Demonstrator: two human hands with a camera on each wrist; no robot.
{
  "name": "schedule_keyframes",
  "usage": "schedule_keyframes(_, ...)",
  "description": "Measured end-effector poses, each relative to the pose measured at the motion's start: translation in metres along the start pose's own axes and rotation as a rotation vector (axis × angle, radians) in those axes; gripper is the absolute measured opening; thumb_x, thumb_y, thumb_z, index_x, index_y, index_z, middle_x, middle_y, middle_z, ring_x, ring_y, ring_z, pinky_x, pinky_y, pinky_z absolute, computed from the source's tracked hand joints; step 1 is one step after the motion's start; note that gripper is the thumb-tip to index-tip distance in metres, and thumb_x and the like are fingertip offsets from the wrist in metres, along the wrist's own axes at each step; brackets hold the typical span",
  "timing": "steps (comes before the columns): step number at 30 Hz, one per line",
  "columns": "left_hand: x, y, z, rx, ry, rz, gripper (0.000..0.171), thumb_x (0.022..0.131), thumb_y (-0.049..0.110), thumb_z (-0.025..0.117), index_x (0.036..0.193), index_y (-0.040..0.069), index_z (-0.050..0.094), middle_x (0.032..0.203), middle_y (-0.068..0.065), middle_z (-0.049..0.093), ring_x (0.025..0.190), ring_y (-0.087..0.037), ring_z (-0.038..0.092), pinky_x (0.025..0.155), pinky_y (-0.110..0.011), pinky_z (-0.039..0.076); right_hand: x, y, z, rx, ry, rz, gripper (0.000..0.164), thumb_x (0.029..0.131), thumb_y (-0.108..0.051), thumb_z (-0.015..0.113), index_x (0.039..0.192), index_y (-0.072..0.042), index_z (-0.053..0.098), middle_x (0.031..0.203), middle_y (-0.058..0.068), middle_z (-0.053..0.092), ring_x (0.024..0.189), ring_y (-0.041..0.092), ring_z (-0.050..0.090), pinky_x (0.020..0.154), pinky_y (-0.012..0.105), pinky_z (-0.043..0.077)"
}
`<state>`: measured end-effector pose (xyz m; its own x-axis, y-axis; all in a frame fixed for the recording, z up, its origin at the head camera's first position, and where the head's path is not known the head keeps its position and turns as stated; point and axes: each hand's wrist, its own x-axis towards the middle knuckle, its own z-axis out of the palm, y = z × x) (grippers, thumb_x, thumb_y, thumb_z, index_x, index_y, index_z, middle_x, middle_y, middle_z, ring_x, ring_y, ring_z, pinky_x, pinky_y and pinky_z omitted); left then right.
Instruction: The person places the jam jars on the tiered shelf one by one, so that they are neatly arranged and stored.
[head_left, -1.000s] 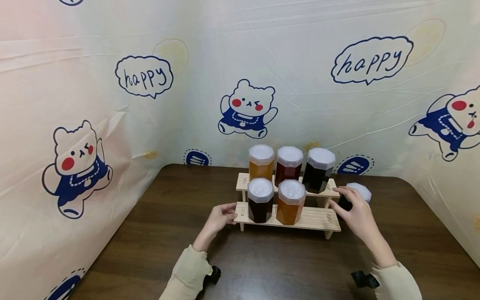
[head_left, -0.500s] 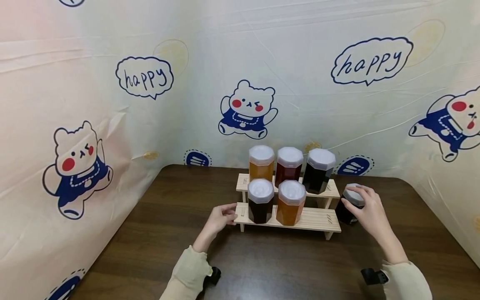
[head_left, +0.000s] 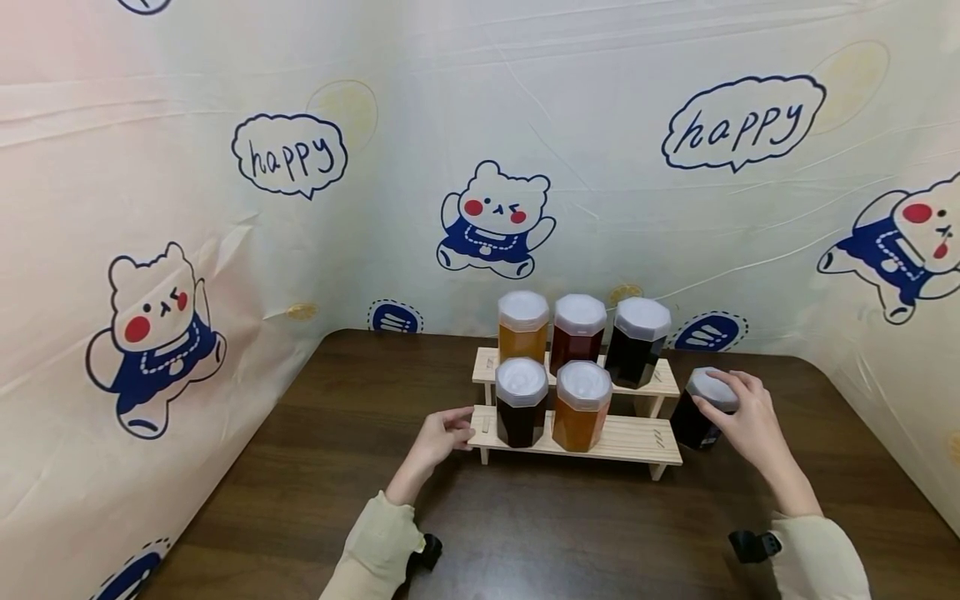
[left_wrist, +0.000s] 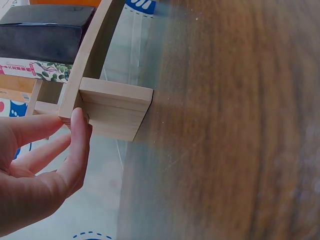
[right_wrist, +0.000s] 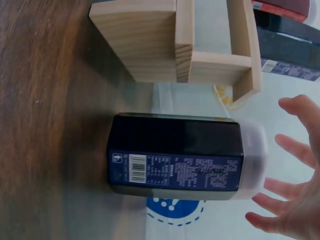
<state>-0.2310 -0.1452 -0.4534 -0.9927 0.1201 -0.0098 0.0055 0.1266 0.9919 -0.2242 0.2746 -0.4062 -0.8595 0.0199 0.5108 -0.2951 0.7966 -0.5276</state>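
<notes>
A two-tier wooden rack (head_left: pixel 637 435) stands on the table. My left hand (head_left: pixel 438 439) pinches the left end of its lower shelf; in the left wrist view, thumb and fingertips grip the board's corner. Beside the rack's right end a dark jar (head_left: pixel 692 423) with a frosted white lid stands upright on the table. My right hand (head_left: pixel 750 421) is at this jar's lid. In the right wrist view the right hand's fingers (right_wrist: pixel 292 189) are spread around the lid end, with gaps visible; whether any fingertip touches is unclear. A barcode label shows on the jar (right_wrist: pixel 180 155).
The upper shelf bears an amber jar (head_left: pixel 522 337), a dark red jar (head_left: pixel 576 346) and a black jar (head_left: pixel 636 354). On the lower shelf stand a dark jar (head_left: pixel 521 421) and an orange jar (head_left: pixel 579 423). A printed curtain (head_left: pixel 360 208) surrounds the brown table (head_left: pixel 337 417).
My right hand has moved right, from the rack's right end to the lid of the dark jar beside it. The left hand and the rack stay where they were.
</notes>
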Motion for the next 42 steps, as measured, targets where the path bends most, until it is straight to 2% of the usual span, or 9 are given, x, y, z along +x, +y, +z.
schedule_keyframes(8,-0.013,0.023,0.002,0.013,-0.005,0.001,0.038,0.079,-0.014,0.051,0.116,-0.019,0.045,0.084,-0.024,0.053,0.061,-0.012,0.053,0.063,-0.037,0.055,0.001,0.008,0.004,0.003,-0.024,0.038,0.047,0.079,-0.018,0.066,0.117,0.005,0.050,0.116,0.038,0.031,0.101,0.053,0.030,0.063,0.058,0.038)
schedule_keyframes(18,-0.013,0.023,0.002,0.013,-0.008,0.007,0.038,0.079,-0.014,0.051,0.116,-0.019,0.045,0.084,-0.023,0.052,0.062,-0.012,0.052,0.063,-0.038,0.055,0.003,0.016,0.011,0.040,-0.027,0.065,0.052,0.079,-0.018,0.066,0.120,0.006,0.046,0.116,0.039,0.031,0.099,0.048,0.035,0.066,0.056,0.039)
schedule_keyframes(22,-0.013,0.023,0.002,0.022,-0.007,0.008,0.038,0.079,-0.014,0.051,0.116,-0.019,0.045,0.083,-0.023,0.052,0.061,-0.013,0.052,0.064,-0.041,0.054,0.003,0.019,0.014,0.052,-0.029,0.085,0.052,0.079,-0.019,0.065,0.122,0.004,0.045,0.115,0.038,0.032,0.095,0.047,0.037,0.065,0.054,0.039)
schedule_keyframes(27,-0.013,0.023,0.002,0.014,-0.016,0.010,0.037,0.080,-0.014,0.051,0.116,-0.019,0.045,0.085,-0.027,0.053,0.061,-0.014,0.053,0.067,-0.047,0.053,0.001,0.021,0.017,0.059,-0.027,0.113,0.053,0.081,-0.021,0.064,0.123,0.003,0.044,0.115,0.037,0.031,0.098,0.048,0.036,0.067,0.055,0.040)
schedule_keyframes(37,-0.014,0.024,0.003,0.014,-0.016,0.009,0.037,0.080,-0.014,0.050,0.116,-0.019,0.045,0.086,-0.029,0.052,0.062,-0.014,0.053,0.067,-0.047,0.053,-0.001,0.022,0.025,0.037,0.022,0.169,0.051,0.081,-0.023,0.064,0.123,0.000,0.045,0.107,0.034,0.034,0.088,0.044,0.040,0.060,0.052,0.040)
schedule_keyframes(42,-0.009,0.016,0.001,0.006,-0.025,0.007,0.037,0.080,-0.013,0.051,0.116,-0.019,0.046,0.087,-0.028,0.053,0.063,-0.015,0.054,0.065,-0.044,0.054,-0.001,0.023,0.028,0.016,0.065,0.189,0.050,0.078,-0.020,0.067,0.121,-0.002,0.049,0.105,0.032,0.037,0.089,0.041,0.041,0.059,0.048,0.039)
